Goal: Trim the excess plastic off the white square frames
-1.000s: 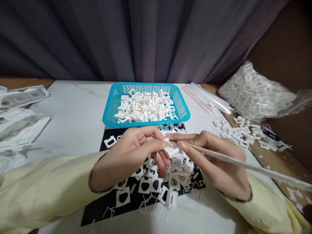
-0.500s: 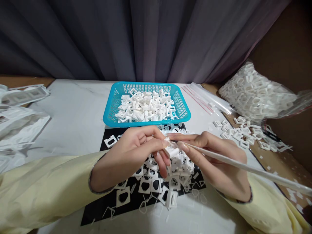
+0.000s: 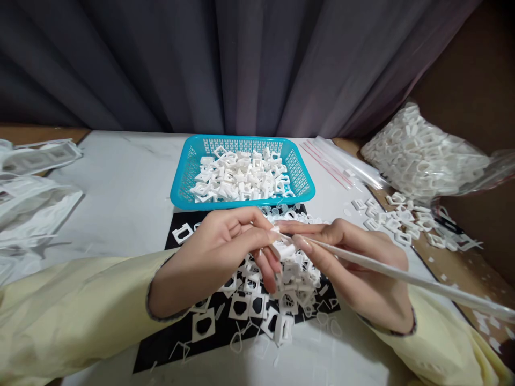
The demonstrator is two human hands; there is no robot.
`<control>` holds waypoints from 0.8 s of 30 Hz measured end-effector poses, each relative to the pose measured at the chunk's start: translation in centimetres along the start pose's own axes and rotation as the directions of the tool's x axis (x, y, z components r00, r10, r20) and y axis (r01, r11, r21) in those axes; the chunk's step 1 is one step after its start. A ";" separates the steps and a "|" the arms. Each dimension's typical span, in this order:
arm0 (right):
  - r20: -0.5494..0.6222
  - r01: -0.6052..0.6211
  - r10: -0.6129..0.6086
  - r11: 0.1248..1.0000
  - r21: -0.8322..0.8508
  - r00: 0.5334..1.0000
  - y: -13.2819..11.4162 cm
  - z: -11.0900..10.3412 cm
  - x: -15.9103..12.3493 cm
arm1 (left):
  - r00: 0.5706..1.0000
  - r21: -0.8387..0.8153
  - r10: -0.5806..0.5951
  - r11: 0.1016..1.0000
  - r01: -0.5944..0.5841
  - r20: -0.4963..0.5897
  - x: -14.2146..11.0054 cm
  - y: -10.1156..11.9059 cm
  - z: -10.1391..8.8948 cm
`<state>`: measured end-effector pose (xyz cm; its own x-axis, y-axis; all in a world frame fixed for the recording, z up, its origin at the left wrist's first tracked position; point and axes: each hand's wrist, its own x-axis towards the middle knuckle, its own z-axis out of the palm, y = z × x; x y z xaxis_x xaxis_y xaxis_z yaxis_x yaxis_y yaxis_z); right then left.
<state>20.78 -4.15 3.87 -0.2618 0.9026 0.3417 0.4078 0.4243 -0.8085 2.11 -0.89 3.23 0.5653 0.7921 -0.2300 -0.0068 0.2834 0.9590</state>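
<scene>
Palm showing, the left hand (image 3: 217, 249) pinches a chunky white piece (image 3: 285, 251); the right hand (image 3: 358, 279) pinches a long, narrow strip (image 3: 418, 281).

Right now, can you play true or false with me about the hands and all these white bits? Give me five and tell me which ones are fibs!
1. The left hand pinches a small white piece. True.
2. The blue basket is full of red pieces. False: the pieces in it are white.
3. The right hand has nothing in it. False: it holds a long white stick.
4. A clear bag packed with white bits is on the person's right. True.
5. The sheet under the pile below the hands is yellow. False: it is black.
</scene>
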 end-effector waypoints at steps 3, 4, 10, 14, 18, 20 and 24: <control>-0.012 -0.014 0.014 1.000 0.007 1.000 0.0 0.1 -0.1 | 1.000 -0.021 -0.004 1.000 0.004 -0.001 -0.1 0.0 0.0; -0.013 -0.023 0.023 1.000 0.011 1.000 0.0 0.2 -0.1 | 1.000 -0.026 -0.004 1.000 0.004 -0.005 -0.1 0.0 0.1; -0.049 -0.040 0.041 0.999 0.028 0.998 0.0 0.5 -0.3 | 1.000 -0.031 -0.010 0.999 0.010 -0.028 -0.1 0.0 0.2; -0.047 -0.057 0.058 0.998 0.028 0.997 0.1 0.6 -0.3 | 0.999 -0.022 -0.013 1.000 0.012 -0.039 0.0 0.0 0.2; -0.050 -0.056 0.057 0.998 0.026 0.997 0.2 0.7 -0.4 | 0.999 -0.025 0.003 1.000 -0.003 -0.032 0.0 -0.1 0.2; -0.056 -0.042 0.042 0.999 0.007 0.998 0.2 0.8 -0.5 | 0.999 -0.022 0.001 1.000 -0.002 -0.032 0.0 -0.2 0.2; -0.065 0.010 -0.012 0.999 -0.039 0.998 0.4 1.0 -0.6 | 0.999 0.014 -0.009 1.000 0.009 -0.043 0.0 -0.3 0.2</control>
<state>20.22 -4.59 2.84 -0.2094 0.9001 0.3820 0.4388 0.4357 -0.7859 2.25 -1.06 2.98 0.5294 0.8122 -0.2452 0.0096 0.2833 0.9590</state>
